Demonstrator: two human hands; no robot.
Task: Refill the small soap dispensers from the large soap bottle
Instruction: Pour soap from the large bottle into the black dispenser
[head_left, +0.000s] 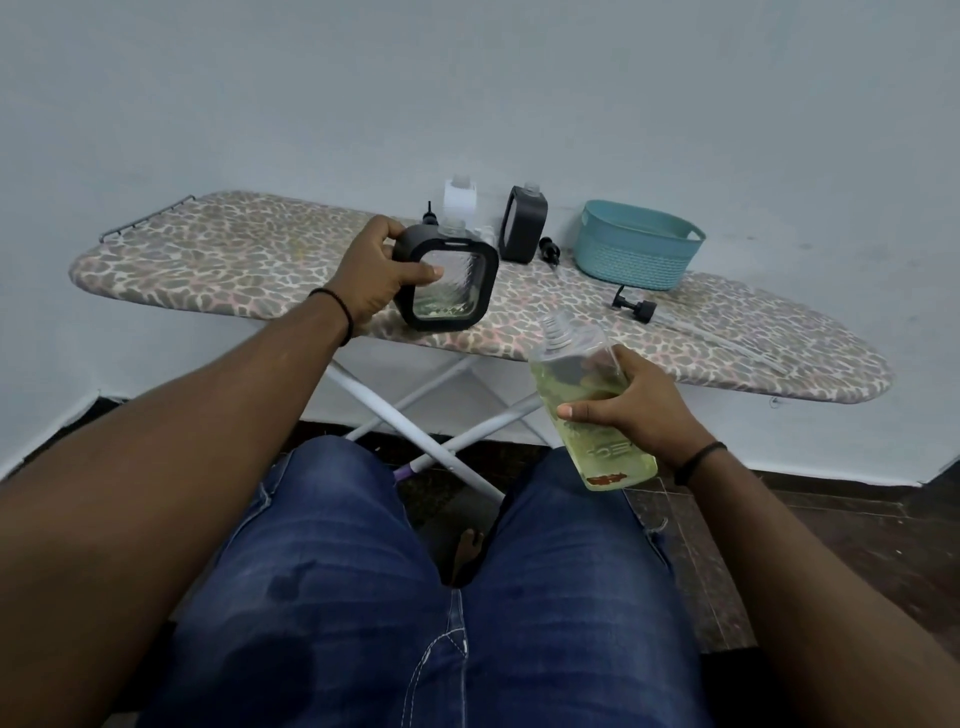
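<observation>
Left arm: you reach it forward and up, forearm bare, a thin black wristband (337, 312) at the wrist. Your left hand (371, 275) wraps the left side of a square black-framed clear soap dispenser (449, 283), thumb pressed across its front window, fingers curled behind the frame. The dispenser stands near the front edge of the leopard-print ironing board (234, 260), tilted slightly, its neck uncapped, with only a thin layer of yellowish liquid at the bottom.

Right arm: you hold it lower and closer to your body, bent in over your right knee, a second black wristband (698, 460) at the wrist. Your right hand (641, 410) is closed around the middle of a large clear plastic soap bottle (587, 395) of pale yellow-green liquid, thumb across the front. The bottle is held in the air below the board's front edge, leaning with its open threaded neck pointing up and left toward the dispenser, apart from it.

Beyond your left hand, at the board's far edge: a white-framed dispenser (460, 200) and a second black-framed dispenser (522, 223), both uncapped, standing well apart from each other.

Beyond your right hand: a teal woven-pattern plastic basket (631, 260); a black pump head (636, 304) lying just in front of it; another black pump head (549, 248) between basket and black dispenser.

Below both hands: your blue jeans (363, 571).
</observation>
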